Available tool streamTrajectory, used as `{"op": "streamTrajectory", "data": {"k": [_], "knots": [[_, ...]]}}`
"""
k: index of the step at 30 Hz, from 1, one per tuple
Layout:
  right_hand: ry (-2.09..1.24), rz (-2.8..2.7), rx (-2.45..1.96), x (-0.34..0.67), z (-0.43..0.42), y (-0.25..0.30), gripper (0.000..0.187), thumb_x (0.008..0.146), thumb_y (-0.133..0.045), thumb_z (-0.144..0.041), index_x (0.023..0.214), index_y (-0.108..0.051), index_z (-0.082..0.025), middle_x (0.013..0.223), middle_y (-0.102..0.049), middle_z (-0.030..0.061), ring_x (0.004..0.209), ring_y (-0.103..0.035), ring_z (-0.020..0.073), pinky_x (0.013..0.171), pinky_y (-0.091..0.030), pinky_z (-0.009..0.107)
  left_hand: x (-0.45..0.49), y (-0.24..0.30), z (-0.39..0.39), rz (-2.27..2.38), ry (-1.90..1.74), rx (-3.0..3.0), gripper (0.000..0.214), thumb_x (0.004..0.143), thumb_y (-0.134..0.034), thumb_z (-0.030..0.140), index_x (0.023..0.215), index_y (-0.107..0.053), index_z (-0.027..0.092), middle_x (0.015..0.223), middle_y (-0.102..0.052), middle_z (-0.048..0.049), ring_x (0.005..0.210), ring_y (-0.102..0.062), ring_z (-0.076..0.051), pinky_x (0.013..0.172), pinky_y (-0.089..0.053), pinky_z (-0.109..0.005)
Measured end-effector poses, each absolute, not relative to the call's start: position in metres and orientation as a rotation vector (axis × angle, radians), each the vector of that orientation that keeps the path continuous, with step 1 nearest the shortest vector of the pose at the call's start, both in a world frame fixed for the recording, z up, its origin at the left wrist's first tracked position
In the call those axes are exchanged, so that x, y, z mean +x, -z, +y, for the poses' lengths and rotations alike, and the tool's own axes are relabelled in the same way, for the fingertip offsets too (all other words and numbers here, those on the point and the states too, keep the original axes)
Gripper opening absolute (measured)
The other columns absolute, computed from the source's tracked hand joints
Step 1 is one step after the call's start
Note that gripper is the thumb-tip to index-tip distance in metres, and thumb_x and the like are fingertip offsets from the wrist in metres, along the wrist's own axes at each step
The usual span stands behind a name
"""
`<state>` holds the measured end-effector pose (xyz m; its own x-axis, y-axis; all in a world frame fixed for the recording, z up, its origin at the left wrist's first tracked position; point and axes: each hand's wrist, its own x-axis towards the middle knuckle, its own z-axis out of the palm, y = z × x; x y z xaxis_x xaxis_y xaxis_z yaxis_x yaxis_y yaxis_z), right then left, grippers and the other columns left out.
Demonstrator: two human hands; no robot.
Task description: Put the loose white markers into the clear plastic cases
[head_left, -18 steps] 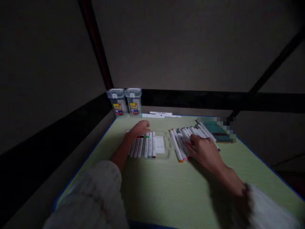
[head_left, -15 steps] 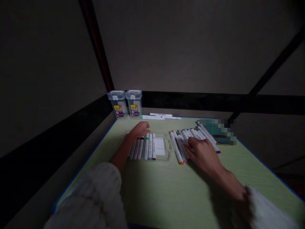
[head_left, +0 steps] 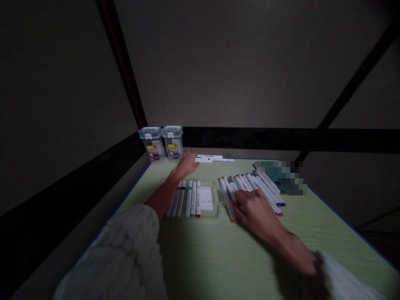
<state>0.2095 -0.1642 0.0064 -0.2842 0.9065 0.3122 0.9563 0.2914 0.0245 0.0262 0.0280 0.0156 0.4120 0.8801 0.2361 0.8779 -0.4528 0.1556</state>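
Note:
My left hand [head_left: 188, 163] reaches to the back of the table, fingers extended and apart, at the left ends of a few white markers [head_left: 208, 159] lying there. Whether the fingertips touch them is hard to see. My right hand [head_left: 258, 210] is over a row of white markers [head_left: 229, 200] with coloured ends, its fingers bent and closed on a marker partly hidden beneath them. Between my hands, a clear plastic case [head_left: 215, 214] lies flat. Several white markers [head_left: 189, 204] stand side by side in its left part, and a white paper [head_left: 206, 198] shows at its right.
Two lidded clear plastic boxes [head_left: 152, 143] with yellow labels stand at the back left corner. A greenish item [head_left: 275, 175], partly pixelated, lies right of the marker row. The pale green table [head_left: 200, 258] has a blue edge, with walls behind and at left.
My left hand has moved from above the case to the markers at the back. My right hand has shifted slightly left over the marker row. The view has tilted a little.

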Motion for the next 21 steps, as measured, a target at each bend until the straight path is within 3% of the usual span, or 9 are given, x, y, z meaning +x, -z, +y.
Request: {"op": "streamTrajectory", "data": {"k": [7,12,21], "knots": [[0.272,-2.357,-1.653,0.204,-0.166,-0.006,0.016,0.083,-0.039,-0.018,0.071,-0.05,-0.017,0.068,-0.059,0.0019,0.063,-0.052,0.0148,0.068,-0.025,0.029,0.062,-0.003,0.035,1.524,-0.352,2.809,0.042,0.079,-0.048,0.033,0.117,-0.042,0.016,0.124,-0.042,-0.0123,0.114,-0.038,-0.027,0.093,-0.031,-0.039],[0.231,-2.393,-1.673,0.202,-0.167,-0.009,0.014,0.082,-0.041,-0.016,0.072,-0.051,-0.017,0.071,-0.06,0.0022,0.066,-0.054,0.0156,0.07,-0.025,0.029,0.068,0.014,0.052,1.511,-0.33,2.852,0.047,0.084,-0.039,0.038,0.125,-0.034,0.015,0.131,-0.035,-0.0145,0.121,-0.032,-0.028,0.098,-0.026,-0.041],[0.202,-2.427,-1.662,0.201,-0.166,-0.006,0.015,0.083,-0.04,-0.017,0.074,-0.051,-0.016,0.073,-0.06,0.0028,0.067,-0.055,0.0146,0.07,-0.026,0.029,0.079,0.03,0.075,1.45,-0.294,2.896,0.049,0.085,-0.033,0.04,0.127,-0.033,0.015,0.131,-0.038,-0.0129,0.121,-0.032,-0.025,0.1,-0.023,-0.039]]}}
